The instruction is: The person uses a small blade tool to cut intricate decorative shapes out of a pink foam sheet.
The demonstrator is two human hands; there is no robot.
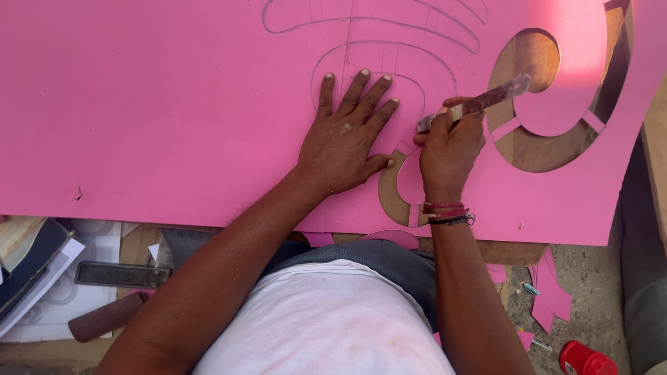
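Observation:
A large pink foam sheet (153, 111) lies across a brown board, marked with pencilled curves, with curved pieces cut out at the right. My left hand (347, 135) presses flat on the sheet, fingers spread, just left of the cut line. My right hand (450, 147) is shut on a knife with a dark reddish handle (479, 103), its tip down on the sheet beside my left fingertips. Red and dark bands circle my right wrist.
Below the sheet's near edge lie a dark metal stapler-like tool (121, 274), papers and books at the left (35, 278), pink offcuts (552, 295) on the ground at the right, and a red cap (583, 360).

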